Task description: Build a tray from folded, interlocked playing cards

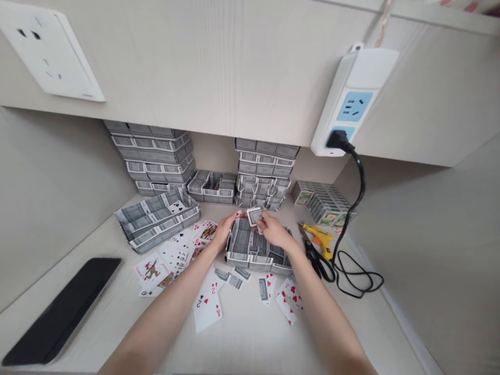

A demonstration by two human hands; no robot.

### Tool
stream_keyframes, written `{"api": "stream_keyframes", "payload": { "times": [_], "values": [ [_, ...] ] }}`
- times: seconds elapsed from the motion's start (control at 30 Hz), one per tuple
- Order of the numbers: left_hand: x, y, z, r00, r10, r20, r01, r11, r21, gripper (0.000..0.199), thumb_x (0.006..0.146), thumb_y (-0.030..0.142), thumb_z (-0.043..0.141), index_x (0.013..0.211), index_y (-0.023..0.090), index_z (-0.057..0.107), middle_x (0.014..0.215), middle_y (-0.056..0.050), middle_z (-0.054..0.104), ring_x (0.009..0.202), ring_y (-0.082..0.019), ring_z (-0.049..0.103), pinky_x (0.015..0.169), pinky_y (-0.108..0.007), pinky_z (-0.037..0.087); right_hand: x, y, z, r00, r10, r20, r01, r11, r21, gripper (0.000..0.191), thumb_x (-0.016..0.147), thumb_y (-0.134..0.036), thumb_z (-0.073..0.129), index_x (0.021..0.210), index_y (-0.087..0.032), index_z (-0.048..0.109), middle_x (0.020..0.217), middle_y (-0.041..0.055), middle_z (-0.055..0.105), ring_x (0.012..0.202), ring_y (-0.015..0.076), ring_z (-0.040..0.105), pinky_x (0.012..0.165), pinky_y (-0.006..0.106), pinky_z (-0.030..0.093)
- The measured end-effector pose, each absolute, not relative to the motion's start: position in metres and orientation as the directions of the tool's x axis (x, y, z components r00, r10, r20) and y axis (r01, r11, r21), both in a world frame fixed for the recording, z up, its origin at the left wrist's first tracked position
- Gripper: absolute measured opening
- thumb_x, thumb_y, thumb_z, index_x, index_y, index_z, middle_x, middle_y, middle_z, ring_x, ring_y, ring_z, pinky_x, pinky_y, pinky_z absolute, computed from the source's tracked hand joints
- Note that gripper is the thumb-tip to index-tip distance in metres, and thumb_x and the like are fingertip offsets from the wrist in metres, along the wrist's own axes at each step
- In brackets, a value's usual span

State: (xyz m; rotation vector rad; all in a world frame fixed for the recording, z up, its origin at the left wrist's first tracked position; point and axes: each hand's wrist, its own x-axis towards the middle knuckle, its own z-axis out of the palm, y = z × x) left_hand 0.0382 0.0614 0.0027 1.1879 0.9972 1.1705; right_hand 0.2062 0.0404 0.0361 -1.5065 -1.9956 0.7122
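Observation:
In front of me on the table is an open box built from grey-backed playing cards (250, 259). My left hand (222, 233) is closed at its far left corner, the fingertips partly hidden behind the wall. A bit of card with a red mark (238, 214) shows by those fingertips. Pinched in my right hand (274, 230) is a small playing card (254, 215), patterned back toward me, held above the box's far side. Loose cards (208, 307) and small cut card pieces (235, 281) lie just in front of the box.
Left of the box stands a longer card tray (164, 238) beside spread cards (179, 250). Stacked card boxes (156, 156) rise behind. A yellow glue gun (318, 237), black scissors (318, 263) and a cable (361, 177) lie right. A dark flat device (64, 310) rests left.

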Motion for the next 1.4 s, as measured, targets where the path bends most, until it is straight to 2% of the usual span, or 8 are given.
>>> {"api": "stream_keyframes", "payload": {
  "times": [0.17, 0.3, 0.6, 0.9, 1.03, 1.17, 1.3, 1.4],
  "values": [
    [0.037, 0.061, 0.005, 0.191, 0.979, 0.066, -0.169, -0.034, 0.985, 0.033, 0.073, 0.041, 0.044, 0.07, 0.013, 0.061, 0.065, -0.001, 0.063, 0.063, -0.015, 0.053, 0.063, -0.025, 0.042, 0.204, 0.039, 0.038, -0.259, 0.956, 0.139, 0.717, 0.287, -0.635, 0.005, 0.082, -0.02, 0.039, 0.081, -0.018, 0.043, 0.075, 0.0031, 0.059, 0.073, 0.0153, 0.054, 0.065, 0.024, 0.037],
    [0.037, 0.061, 0.006, 0.181, 0.98, 0.082, -0.099, -0.064, 0.993, 0.034, 0.075, 0.041, 0.041, 0.066, 0.014, 0.058, 0.064, -0.001, 0.061, 0.065, -0.015, 0.052, 0.064, -0.025, 0.042, 0.202, 0.04, 0.035, -0.261, 0.953, 0.152, 0.749, 0.299, -0.591, 0.007, 0.083, -0.022, 0.038, 0.081, -0.018, 0.044, 0.073, 0.0023, 0.056, 0.068, 0.0151, 0.051, 0.062, 0.023, 0.035],
    [0.043, 0.065, 0.0, 0.234, 0.968, 0.088, -0.048, -0.079, 0.996, 0.039, 0.078, 0.043, 0.038, 0.079, 0.012, 0.062, 0.077, -0.004, 0.066, 0.079, -0.019, 0.057, 0.074, -0.028, 0.043, 0.199, 0.039, 0.032, -0.26, 0.956, 0.138, 0.743, 0.29, -0.603, 0.008, 0.084, -0.025, 0.038, 0.086, -0.018, 0.042, 0.078, 0.0039, 0.057, 0.073, 0.0159, 0.053, 0.066, 0.024, 0.038],
    [0.044, 0.064, -0.003, 0.233, 0.972, -0.03, -0.066, 0.047, 0.997, 0.047, 0.077, 0.048, 0.036, 0.077, 0.011, 0.065, 0.074, -0.005, 0.068, 0.074, -0.02, 0.061, 0.071, -0.03, 0.045, 0.197, 0.044, 0.031, -0.173, 0.985, -0.002, 0.536, 0.093, -0.839, 0.017, 0.087, -0.022, 0.032, 0.102, -0.019, 0.04, 0.079, 0.0042, 0.063, 0.06, 0.0142, 0.061, 0.056, 0.025, 0.045],
    [0.044, 0.063, -0.004, 0.251, 0.968, -0.011, -0.056, 0.026, 0.998, 0.048, 0.077, 0.047, 0.035, 0.086, 0.01, 0.065, 0.075, -0.005, 0.068, 0.073, -0.019, 0.061, 0.072, -0.03, 0.044, 0.207, 0.043, 0.038, -0.104, 0.987, 0.125, 0.667, 0.163, -0.727, 0.028, 0.086, -0.023, 0.034, 0.108, -0.017, 0.049, 0.071, 0.0036, 0.064, 0.062, 0.0162, 0.061, 0.062, 0.026, 0.045],
    [0.043, 0.063, -0.005, 0.28, 0.957, 0.07, -0.06, -0.055, 0.997, 0.045, 0.078, 0.045, 0.034, 0.079, 0.012, 0.064, 0.073, -0.003, 0.067, 0.074, -0.018, 0.059, 0.074, -0.029, 0.042, 0.214, 0.041, 0.045, -0.142, 0.961, 0.239, 0.788, 0.256, -0.561, 0.025, 0.083, -0.026, 0.043, 0.101, -0.019, 0.058, 0.088, 0.0056, 0.065, 0.079, 0.0169, 0.059, 0.074, 0.026, 0.04],
    [0.04, 0.063, -0.005, 0.221, 0.97, 0.096, 0.063, -0.113, 0.992, 0.038, 0.077, 0.045, 0.035, 0.067, 0.015, 0.057, 0.065, 0.0, 0.06, 0.068, -0.017, 0.054, 0.068, -0.027, 0.041, 0.212, 0.039, 0.046, -0.139, 0.964, 0.226, 0.819, 0.241, -0.521, 0.024, 0.083, -0.036, 0.046, 0.09, -0.019, 0.061, 0.083, 0.0045, 0.065, 0.077, 0.0164, 0.058, 0.072, 0.024, 0.039],
    [0.039, 0.064, -0.003, 0.221, 0.967, 0.124, 0.101, -0.149, 0.984, 0.033, 0.077, 0.042, 0.034, 0.065, 0.016, 0.051, 0.063, 0.001, 0.055, 0.067, -0.016, 0.051, 0.065, -0.026, 0.039, 0.21, 0.038, 0.047, -0.145, 0.948, 0.284, 0.801, 0.281, -0.529, 0.023, 0.084, -0.035, 0.045, 0.086, -0.018, 0.061, 0.086, 0.0046, 0.066, 0.081, 0.0168, 0.058, 0.074, 0.024, 0.039]
  ]
}}
